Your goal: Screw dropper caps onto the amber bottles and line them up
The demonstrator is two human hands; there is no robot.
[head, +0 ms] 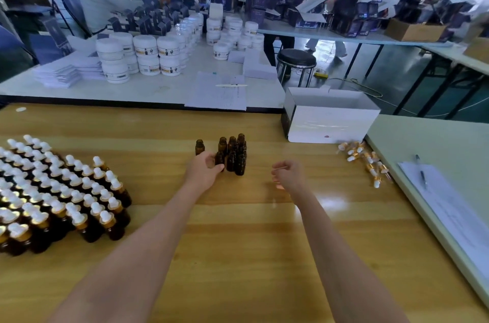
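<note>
Clearly the work is mid-cycle. Near the middle of the light wooden tabletop [238, 243], a small cluster of uncapped amber glass bottles [236, 153] stands upright and packed close. One lone uncapped bottle [200, 147] stands just beside it on the left.

The left hand [202, 173] reaches to the cluster's near-left corner, fingers and thumb curled round the front bottle [219, 158]. That is probably because this one is nearest and comes free without knocking the others.

The right hand [288, 174] hovers above the tabletop, apart from the cluster on its right, with its fingers curled narrow. Motion blur makes it hard to be sure, but it seems to pinch a gold-collared dropper cap [277, 186], with a faint glass stem hanging below, held ready to meet the bottle.

A loose heap of white-bulbed dropper caps [363, 161] lies by the right edge of the tabletop, within that hand's reach. An open white cardboard box [330, 124] sits at the far right corner.

Along the left edge, a big block of capped amber bottles [60, 190] stands in tight diagonal rows, so each new one can join on the left hand's side. By my judgement most of the job is done, and only the small cluster remains.
</note>
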